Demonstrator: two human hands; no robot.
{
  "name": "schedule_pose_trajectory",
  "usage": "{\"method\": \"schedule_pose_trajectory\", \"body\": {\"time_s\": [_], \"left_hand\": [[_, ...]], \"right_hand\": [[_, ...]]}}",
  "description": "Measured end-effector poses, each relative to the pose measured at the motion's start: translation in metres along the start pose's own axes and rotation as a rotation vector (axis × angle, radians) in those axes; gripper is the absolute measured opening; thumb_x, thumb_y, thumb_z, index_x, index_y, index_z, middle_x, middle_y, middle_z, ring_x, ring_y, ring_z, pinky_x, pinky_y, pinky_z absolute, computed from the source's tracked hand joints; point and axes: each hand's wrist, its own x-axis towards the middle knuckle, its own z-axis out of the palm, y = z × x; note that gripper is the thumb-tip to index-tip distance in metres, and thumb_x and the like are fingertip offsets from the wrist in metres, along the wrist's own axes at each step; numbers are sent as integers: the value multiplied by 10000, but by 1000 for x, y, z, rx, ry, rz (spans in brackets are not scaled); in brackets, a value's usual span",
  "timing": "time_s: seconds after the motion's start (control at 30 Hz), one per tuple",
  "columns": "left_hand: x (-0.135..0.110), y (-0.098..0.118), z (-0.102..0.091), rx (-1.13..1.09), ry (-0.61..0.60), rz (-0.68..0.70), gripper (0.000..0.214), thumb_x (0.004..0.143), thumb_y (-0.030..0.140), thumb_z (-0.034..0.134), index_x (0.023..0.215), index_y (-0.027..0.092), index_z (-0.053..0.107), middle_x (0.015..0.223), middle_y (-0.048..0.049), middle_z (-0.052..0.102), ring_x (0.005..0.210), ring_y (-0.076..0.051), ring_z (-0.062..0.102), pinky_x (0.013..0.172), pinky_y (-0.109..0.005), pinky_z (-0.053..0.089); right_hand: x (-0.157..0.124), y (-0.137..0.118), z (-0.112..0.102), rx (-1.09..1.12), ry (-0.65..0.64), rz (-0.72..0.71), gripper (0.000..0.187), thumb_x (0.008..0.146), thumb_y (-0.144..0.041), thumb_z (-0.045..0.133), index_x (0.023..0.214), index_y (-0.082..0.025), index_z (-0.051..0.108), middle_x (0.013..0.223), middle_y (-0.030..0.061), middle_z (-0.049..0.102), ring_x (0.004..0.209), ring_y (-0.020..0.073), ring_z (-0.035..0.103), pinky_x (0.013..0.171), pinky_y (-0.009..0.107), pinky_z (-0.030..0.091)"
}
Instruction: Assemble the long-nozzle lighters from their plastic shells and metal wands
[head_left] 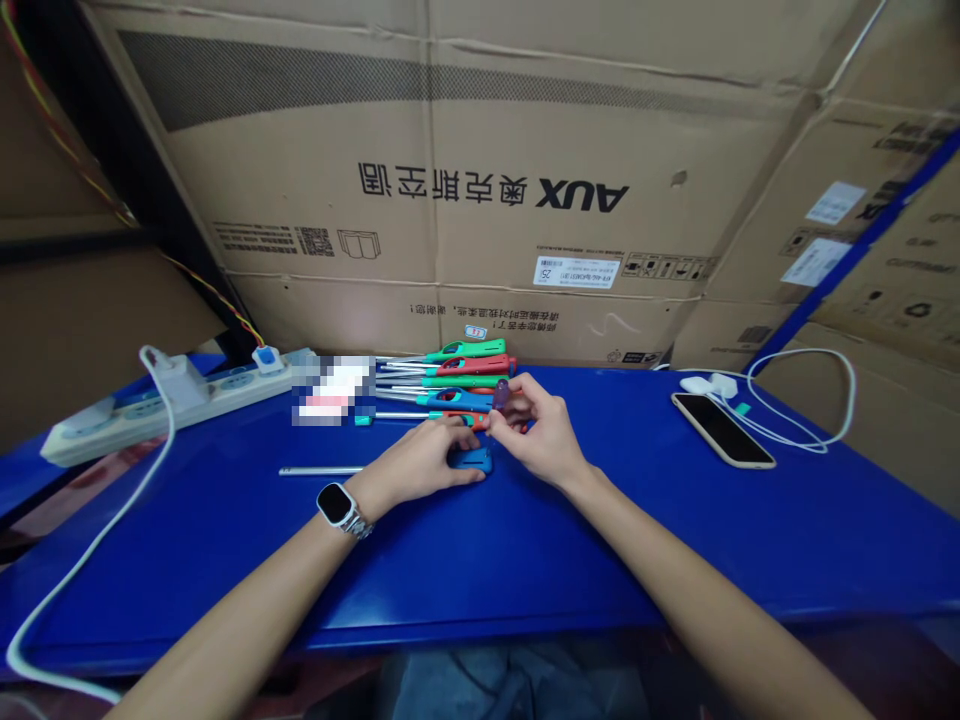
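My left hand is closed over a blue long-nosed lighter that lies on the table, its metal barrel pointing left. Just right of it, my right hand pinches what looks like a screwdriver with a see-through purple handle; its tip is hidden. Behind both hands, several more long-nosed lighters lie in a stack with barrels to the left, among them a green one, a red one and an orange one.
A white power strip with a plugged-in charger stands at the left. Toward the right lie a phone and a white cable. Cardboard walls the back of the blue table.
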Motion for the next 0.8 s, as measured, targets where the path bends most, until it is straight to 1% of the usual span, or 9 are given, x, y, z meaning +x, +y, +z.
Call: {"method": "schedule_pose_trajectory", "body": {"time_s": [0.2,0.37,0.43,0.47,0.53,0.63,0.7,0.73,0.8], "left_hand": [[0,1,-1,-4,0,-2,291,787,411,720,984,198,693,1016,-51,717,928,-245,655,791,-320,495],[0,0,0,12,-10,-12,293,793,424,716,979,200,684,1006,-50,709,936,-248,647,788,-327,493],[-1,0,-1,14,10,2,313,778,438,725,982,204,684,1007,-55,700,940,-255,640,800,-340,494],[-2,1,-2,11,38,20,319,774,443,725,981,204,681,1005,-59,692,939,-256,636,806,-346,494],[-2,6,-7,-40,149,71,305,803,429,693,1001,198,663,1011,-65,671,929,-243,628,823,-352,495],[3,19,-20,-243,401,121,269,884,380,598,1061,178,616,1018,-68,653,901,-196,618,808,-322,498],[13,32,-30,-370,554,92,259,877,392,621,1016,175,607,952,-50,657,825,-168,613,722,-283,494],[18,38,-34,-394,583,88,244,858,397,650,941,172,609,895,-36,654,769,-153,604,679,-268,483],[30,49,-39,-411,546,92,256,812,400,711,828,166,607,791,-14,642,706,-134,588,640,-252,463]], "right_hand": [[2,-1,-2,-14,-47,-7,162,814,-260,612,938,-226,513,723,-17,705,561,129,638,527,220,470],[3,-2,-3,4,-89,-2,152,806,-257,612,908,-230,503,689,-30,690,573,134,657,527,214,476],[3,-2,-4,4,-99,4,142,806,-259,609,902,-228,510,697,-28,689,584,135,661,537,216,480],[4,-2,-4,0,-106,8,134,808,-262,607,899,-228,515,701,-27,688,591,136,662,543,218,481],[5,-1,-4,-11,-117,3,120,809,-272,606,886,-226,527,694,-29,678,594,134,653,550,221,478],[6,-2,-2,-33,-119,-10,110,804,-284,611,847,-222,531,658,-38,647,548,119,601,527,217,448],[6,-2,-2,-52,-109,-10,114,797,-286,615,808,-217,525,629,-45,616,517,108,563,511,216,425],[6,-2,-1,-64,-99,-10,117,794,-286,617,791,-215,524,621,-47,601,511,106,551,508,217,420],[7,0,-2,-87,-79,-15,118,788,-286,620,770,-209,532,625,-42,585,518,107,544,516,223,422]]}}
